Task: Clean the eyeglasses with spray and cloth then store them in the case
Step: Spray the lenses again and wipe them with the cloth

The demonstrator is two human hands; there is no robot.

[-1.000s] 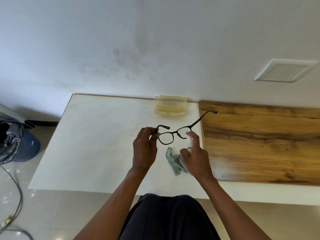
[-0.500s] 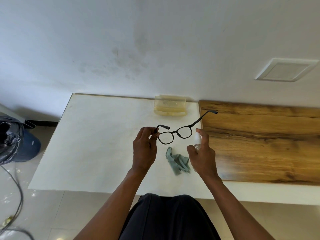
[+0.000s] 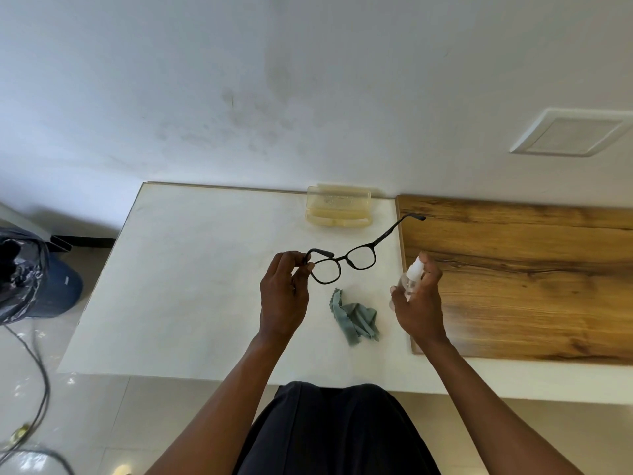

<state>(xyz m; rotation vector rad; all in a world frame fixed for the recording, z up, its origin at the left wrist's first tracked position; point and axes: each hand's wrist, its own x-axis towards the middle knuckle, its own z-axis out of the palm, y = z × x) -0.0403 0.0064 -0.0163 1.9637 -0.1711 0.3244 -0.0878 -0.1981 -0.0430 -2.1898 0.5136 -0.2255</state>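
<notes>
My left hand (image 3: pixel 283 293) pinches the black-framed eyeglasses (image 3: pixel 346 258) at their left end and holds them above the white table (image 3: pixel 191 275), arms unfolded. To their right, my right hand (image 3: pixel 419 303) grips a small clear spray bottle (image 3: pixel 411 277) with a white nozzle, my forefinger on top of it. The bottle is apart from the glasses. A crumpled grey-green cloth (image 3: pixel 358 317) lies on the table between my hands. The translucent yellowish case (image 3: pixel 338 205) sits at the back of the table by the wall, its lid up.
A wooden board (image 3: pixel 531 275) covers the table's right part. A bin with a black bag (image 3: pixel 30 279) stands on the floor at the left, and cables (image 3: pixel 37 378) trail over the tiles. My dark-clothed lap (image 3: pixel 329 430) is at the table's front edge.
My right hand has drawn the spray bottle rightward, away from the glasses, uncovering the cloth. My left hand and the glasses have stayed nearly still.
</notes>
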